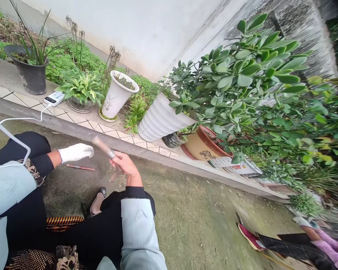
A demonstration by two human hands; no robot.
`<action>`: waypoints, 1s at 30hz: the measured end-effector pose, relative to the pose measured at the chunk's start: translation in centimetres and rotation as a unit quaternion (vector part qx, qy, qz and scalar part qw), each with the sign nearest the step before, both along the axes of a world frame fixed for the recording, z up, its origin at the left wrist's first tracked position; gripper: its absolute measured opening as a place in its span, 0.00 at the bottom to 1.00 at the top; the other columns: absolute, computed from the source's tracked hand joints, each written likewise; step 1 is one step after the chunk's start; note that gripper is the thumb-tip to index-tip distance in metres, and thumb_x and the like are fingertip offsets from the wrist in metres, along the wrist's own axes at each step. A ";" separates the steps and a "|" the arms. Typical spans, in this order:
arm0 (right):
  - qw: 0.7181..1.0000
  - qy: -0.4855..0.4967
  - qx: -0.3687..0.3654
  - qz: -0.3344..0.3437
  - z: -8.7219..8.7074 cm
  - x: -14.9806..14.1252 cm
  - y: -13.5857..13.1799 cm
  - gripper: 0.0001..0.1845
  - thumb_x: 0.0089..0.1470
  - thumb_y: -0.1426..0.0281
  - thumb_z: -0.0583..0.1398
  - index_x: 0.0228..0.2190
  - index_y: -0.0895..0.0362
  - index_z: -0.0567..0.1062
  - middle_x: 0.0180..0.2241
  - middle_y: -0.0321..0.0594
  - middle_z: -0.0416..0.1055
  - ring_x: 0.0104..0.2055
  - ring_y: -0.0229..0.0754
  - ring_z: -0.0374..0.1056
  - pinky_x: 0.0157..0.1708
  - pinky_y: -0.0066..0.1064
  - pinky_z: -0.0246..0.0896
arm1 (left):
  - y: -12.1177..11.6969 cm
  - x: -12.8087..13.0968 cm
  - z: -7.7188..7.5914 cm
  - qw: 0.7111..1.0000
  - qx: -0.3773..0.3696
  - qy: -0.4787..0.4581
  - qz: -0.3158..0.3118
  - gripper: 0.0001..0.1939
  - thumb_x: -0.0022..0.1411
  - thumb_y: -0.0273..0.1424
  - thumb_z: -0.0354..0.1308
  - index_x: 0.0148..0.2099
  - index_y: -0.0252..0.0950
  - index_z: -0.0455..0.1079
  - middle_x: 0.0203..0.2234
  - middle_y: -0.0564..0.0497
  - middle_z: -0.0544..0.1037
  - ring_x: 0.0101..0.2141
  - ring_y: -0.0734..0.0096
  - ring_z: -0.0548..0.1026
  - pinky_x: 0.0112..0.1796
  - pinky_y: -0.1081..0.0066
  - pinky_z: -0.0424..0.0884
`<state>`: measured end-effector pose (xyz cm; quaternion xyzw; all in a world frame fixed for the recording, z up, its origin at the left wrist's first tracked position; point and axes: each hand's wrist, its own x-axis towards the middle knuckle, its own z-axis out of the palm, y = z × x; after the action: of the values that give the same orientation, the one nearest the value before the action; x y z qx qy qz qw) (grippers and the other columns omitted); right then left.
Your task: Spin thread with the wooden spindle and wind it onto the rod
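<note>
Our right hand (124,163) grasps one blurred stick (103,147); reddish rod (81,167) lies unheld beside our left hand (75,153). Left grip, progress: can't tell.

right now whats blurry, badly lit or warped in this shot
head view: soft, even daylight, no hard shadows standing out; the stick in the right hand is smeared, probably by motion; the white wall looks pale, low in detail; the scene is tilted, with wide-angle stretch towards the edges, where the pink sleeve at lower right looks soft
</note>
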<state>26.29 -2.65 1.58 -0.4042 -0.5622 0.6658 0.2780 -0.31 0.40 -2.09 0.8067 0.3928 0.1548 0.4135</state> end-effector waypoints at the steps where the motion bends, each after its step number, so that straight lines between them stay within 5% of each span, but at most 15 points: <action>1: 0.995 0.021 0.024 -0.097 0.0 0.4 0.2 0.17 0.48 0.60 0.64 0.35 0.60 0.74 0.25 0.34 0.67 0.23 0.30 0.59 0.25 0.24 0.57 | -0.1 0.1 0.2 1.000 -0.005 -0.001 -0.014 0.16 0.62 0.38 0.46 0.37 0.33 0.70 0.31 0.49 0.76 0.30 0.69 0.71 0.34 0.74 0.64; 3: 0.973 0.023 0.045 -0.225 -0.7 0.7 0.7 0.15 0.50 0.58 0.61 0.31 0.59 0.71 0.25 0.35 0.66 0.23 0.31 0.58 0.24 0.24 0.57 | -0.7 0.4 0.8 0.998 -0.013 0.003 -0.056 0.15 0.61 0.38 0.47 0.35 0.34 0.70 0.31 0.50 0.76 0.29 0.70 0.70 0.33 0.75 0.63; 5: 0.963 -0.064 0.050 -0.255 -1.9 0.4 1.2 0.14 0.51 0.59 0.59 0.32 0.58 0.72 0.25 0.36 0.66 0.23 0.33 0.58 0.24 0.26 0.57 | -1.5 0.7 1.6 0.994 -0.021 0.014 -0.102 0.14 0.61 0.38 0.47 0.33 0.34 0.70 0.28 0.51 0.75 0.27 0.71 0.68 0.30 0.76 0.62; 8: 0.922 -0.327 0.095 -0.182 -3.5 -0.5 1.5 0.14 0.52 0.62 0.59 0.39 0.56 0.75 0.27 0.37 0.70 0.27 0.36 0.62 0.29 0.27 0.57 | -2.5 1.0 2.5 0.988 -0.020 0.035 -0.146 0.13 0.60 0.35 0.47 0.31 0.35 0.69 0.22 0.52 0.71 0.23 0.73 0.65 0.26 0.75 0.58; 12: 0.832 -0.540 0.122 0.044 -4.3 -2.0 1.0 0.14 0.50 0.64 0.62 0.40 0.53 0.78 0.32 0.40 0.74 0.34 0.40 0.67 0.33 0.28 0.57 | -2.5 0.8 2.7 0.990 -0.023 0.036 -0.132 0.11 0.58 0.34 0.48 0.29 0.34 0.68 0.20 0.53 0.68 0.21 0.74 0.62 0.24 0.75 0.54; 16: 0.865 -0.412 -0.008 0.286 -4.6 -3.0 0.2 0.18 0.48 0.69 0.64 0.44 0.56 0.78 0.27 0.36 0.73 0.28 0.35 0.66 0.30 0.25 0.58 | -1.8 0.3 2.2 0.992 -0.044 0.015 -0.116 0.11 0.56 0.34 0.49 0.28 0.33 0.67 0.20 0.53 0.68 0.23 0.74 0.63 0.26 0.77 0.56; 19: 0.902 -0.253 -0.088 0.338 -4.0 -2.9 -0.1 0.24 0.47 0.70 0.64 0.48 0.58 0.76 0.27 0.34 0.72 0.27 0.32 0.64 0.30 0.23 0.60 | -1.2 0.0 1.2 0.993 -0.058 -0.031 -0.093 0.12 0.55 0.36 0.49 0.29 0.32 0.66 0.23 0.53 0.69 0.25 0.73 0.64 0.29 0.77 0.60; 25: 0.953 -0.154 -0.039 0.259 -1.0 -0.9 -0.3 0.30 0.44 0.64 0.66 0.51 0.59 0.74 0.27 0.34 0.70 0.27 0.32 0.62 0.29 0.25 0.59 | -0.3 0.3 -1.0 0.994 -0.086 -0.059 -0.038 0.12 0.55 0.38 0.50 0.30 0.33 0.65 0.25 0.52 0.72 0.28 0.71 0.66 0.31 0.76 0.63; 30: 0.997 -0.057 0.020 -0.043 -1.1 0.4 0.1 0.25 0.45 0.62 0.65 0.46 0.59 0.75 0.26 0.35 0.68 0.25 0.32 0.59 0.28 0.25 0.58 | -0.8 1.0 -1.0 0.996 -0.072 -0.045 -0.011 0.14 0.57 0.38 0.50 0.30 0.33 0.67 0.24 0.51 0.72 0.26 0.71 0.67 0.29 0.74 0.62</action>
<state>26.66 -2.53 0.52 -0.4597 -0.5721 0.6181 0.2817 0.66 -0.43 -3.13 0.7711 0.3750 0.1575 0.4899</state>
